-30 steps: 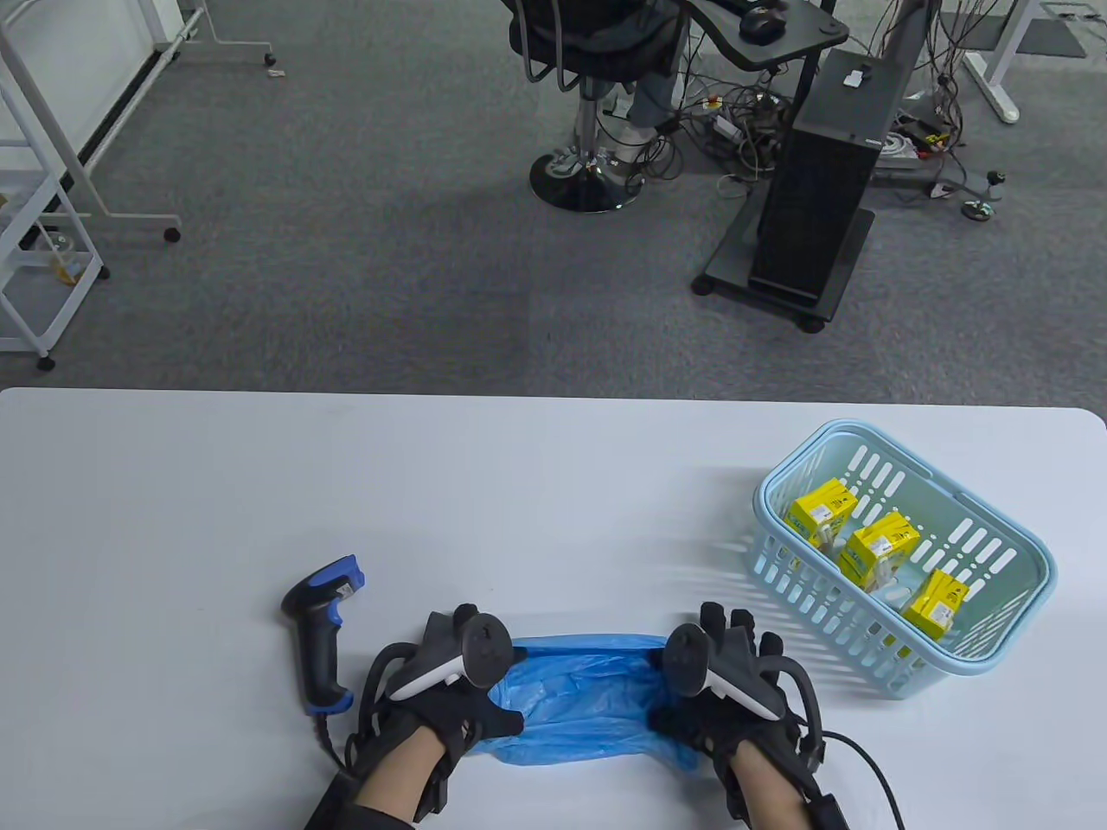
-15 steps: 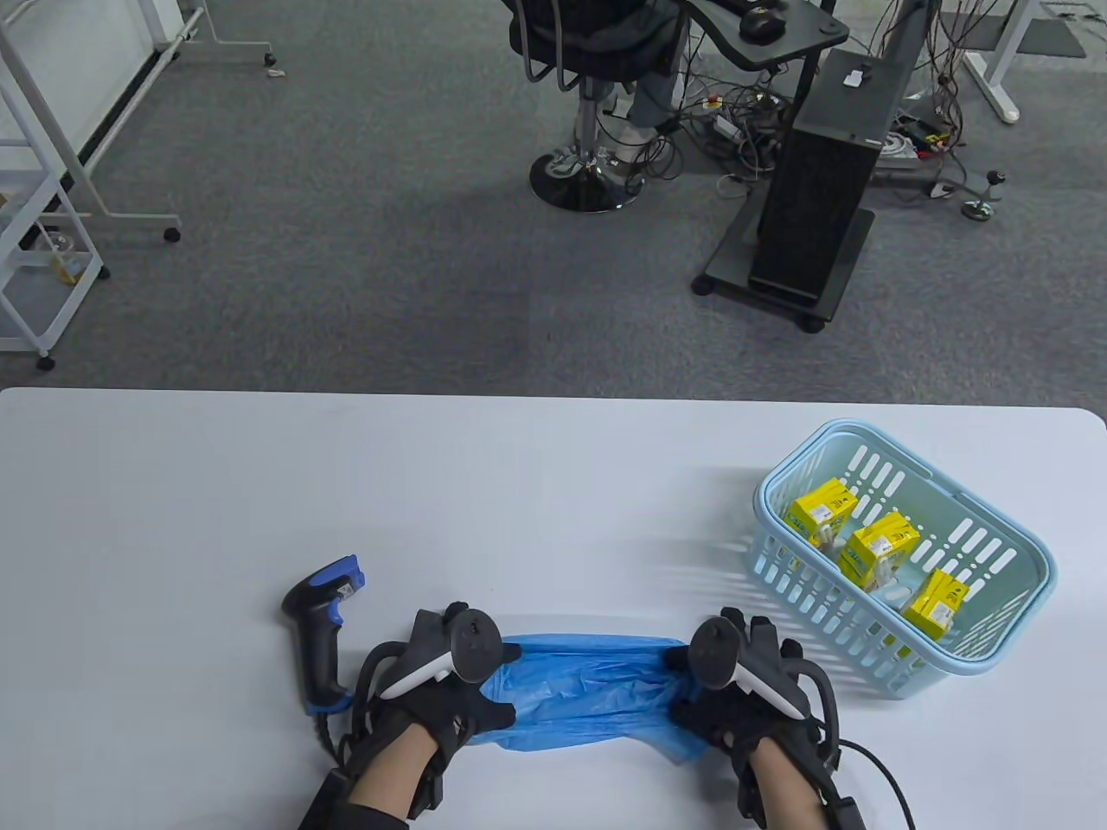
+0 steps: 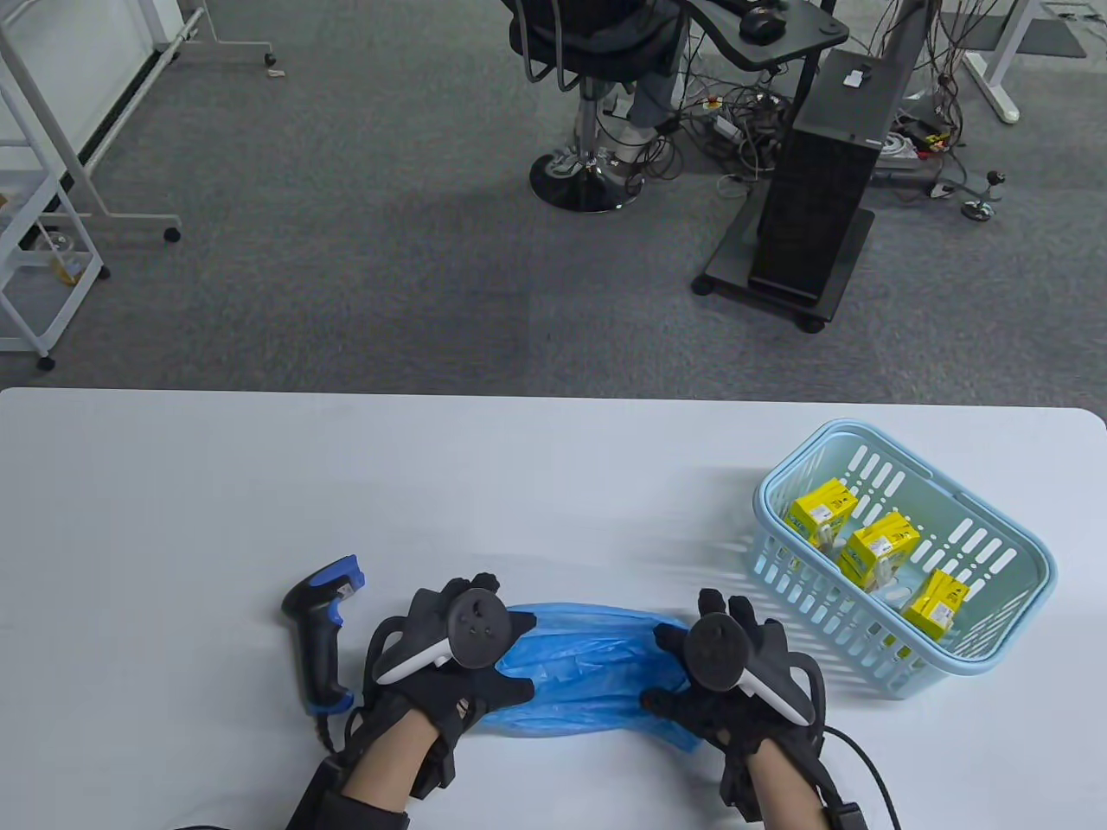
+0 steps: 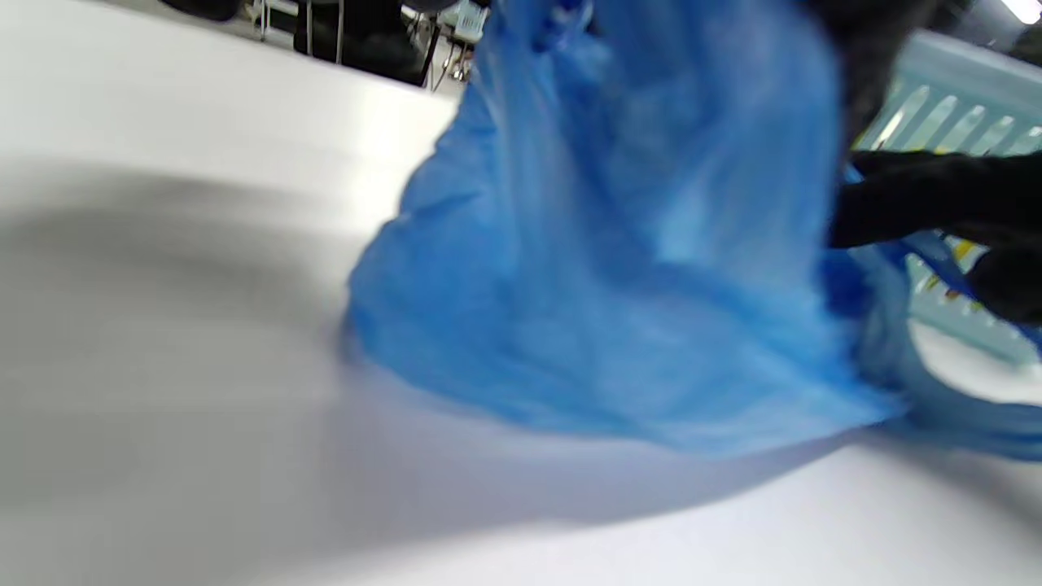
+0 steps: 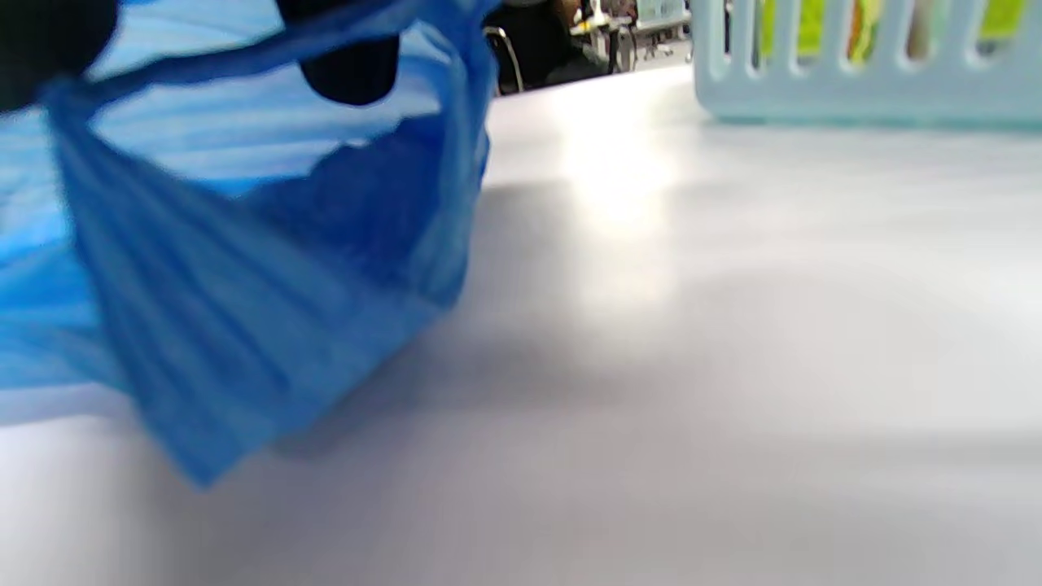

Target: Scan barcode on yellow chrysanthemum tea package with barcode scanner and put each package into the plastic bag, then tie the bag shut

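A crumpled blue plastic bag [image 3: 588, 679] lies near the table's front edge, stretched between both hands. My left hand [image 3: 471, 661] grips its left end and my right hand [image 3: 713, 670] grips its right end. In the left wrist view the bag [image 4: 635, 268] fills the frame, lifted off the table. The right wrist view shows the bag's edge [image 5: 244, 268] held by dark fingers [image 5: 350, 69]. Three yellow tea packages [image 3: 878, 549] sit in the light blue basket [image 3: 986, 666] on the right. The black and blue barcode scanner [image 3: 320, 631] lies left of my left hand.
The white table [image 3: 519, 484] reaches from the hands to its far edge. A cable [image 3: 873, 774] runs from my right wrist. Beyond the table are grey carpet, an office chair [image 3: 588, 104] and a black computer cart [image 3: 822, 173].
Both hands have moved slightly away from me and closer together, gathering the blue bag so it bunches up between them.
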